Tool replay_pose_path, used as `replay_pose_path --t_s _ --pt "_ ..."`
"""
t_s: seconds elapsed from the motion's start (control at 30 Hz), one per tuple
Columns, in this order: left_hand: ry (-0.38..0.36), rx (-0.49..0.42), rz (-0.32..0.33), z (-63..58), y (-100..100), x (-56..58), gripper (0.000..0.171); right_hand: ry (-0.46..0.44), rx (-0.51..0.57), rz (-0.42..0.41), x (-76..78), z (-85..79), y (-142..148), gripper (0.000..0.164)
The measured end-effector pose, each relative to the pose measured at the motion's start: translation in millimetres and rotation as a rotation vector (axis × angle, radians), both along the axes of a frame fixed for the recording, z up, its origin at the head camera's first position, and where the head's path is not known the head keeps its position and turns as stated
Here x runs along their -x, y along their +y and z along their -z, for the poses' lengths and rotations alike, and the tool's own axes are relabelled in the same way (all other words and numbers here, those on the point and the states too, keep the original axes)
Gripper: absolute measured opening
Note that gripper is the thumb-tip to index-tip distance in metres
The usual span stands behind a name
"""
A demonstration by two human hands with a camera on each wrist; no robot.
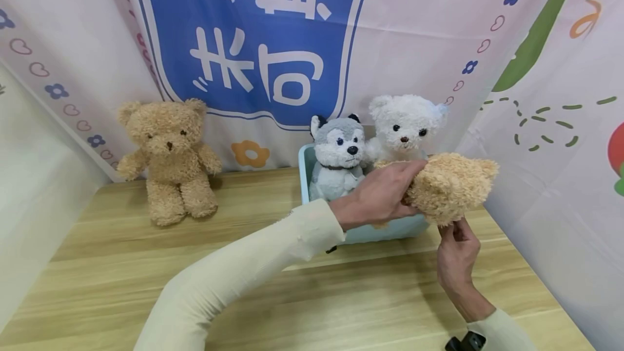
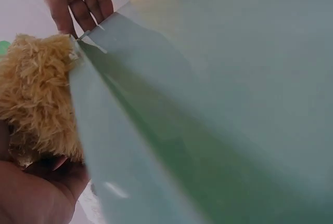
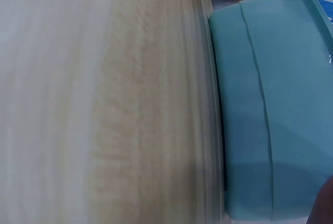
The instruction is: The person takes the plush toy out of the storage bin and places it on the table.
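Observation:
My left hand [image 1: 382, 191] grips a tan, curly-furred teddy bear [image 1: 453, 188] over the right end of a light blue plastic bin [image 1: 390, 233]. The bear's face is turned away. The left wrist view has the bear's fur [image 2: 36, 96] against the bin's wall [image 2: 182, 94], with the left hand [image 2: 39, 193] below it. My right hand [image 1: 458, 256] pinches the bin's corner rim just under the bear's head. Its curled fingers also show at that corner in the left wrist view. Inside the bin sit a grey husky plush [image 1: 338, 158] and a white teddy bear [image 1: 404, 126].
Another tan teddy bear [image 1: 170, 161] sits upright on the left of the wood-grain table [image 1: 292, 307], by the printed cloth backdrop [image 1: 404, 31]. A second printed cloth [image 1: 560, 167] hangs along the right edge. A black device [image 1: 465, 341] is on the right wrist.

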State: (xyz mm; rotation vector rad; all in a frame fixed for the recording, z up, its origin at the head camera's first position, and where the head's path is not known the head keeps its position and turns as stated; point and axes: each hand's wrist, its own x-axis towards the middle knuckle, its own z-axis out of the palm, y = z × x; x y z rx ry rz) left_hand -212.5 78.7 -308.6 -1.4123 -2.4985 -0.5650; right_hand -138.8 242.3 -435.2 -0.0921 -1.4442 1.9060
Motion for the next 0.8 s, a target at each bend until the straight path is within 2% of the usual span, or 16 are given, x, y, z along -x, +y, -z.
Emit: replay_pose_path --t_s 0.23,0.4,0.6,0.8 --pt "-0.015 -0.055 0.002 2.4 -6 2.6 0.087 0.016 0.011 -0.03 0.9 0.6 1 0.042" --pt "-0.061 -0.12 0.026 3.5 -11 6.2 0.084 0.024 0.011 -0.049 2.4 -0.5 2 0.047" --pt "-0.11 -0.15 0.039 2.0 -14 8.2 0.082 0.044 -0.009 -0.076 1.3 0.1 4 0.048" --pt "-0.149 -0.208 0.091 -2.7 -20 10.8 0.08 0.059 0.02 -0.078 1.7 1.0 3 0.049"
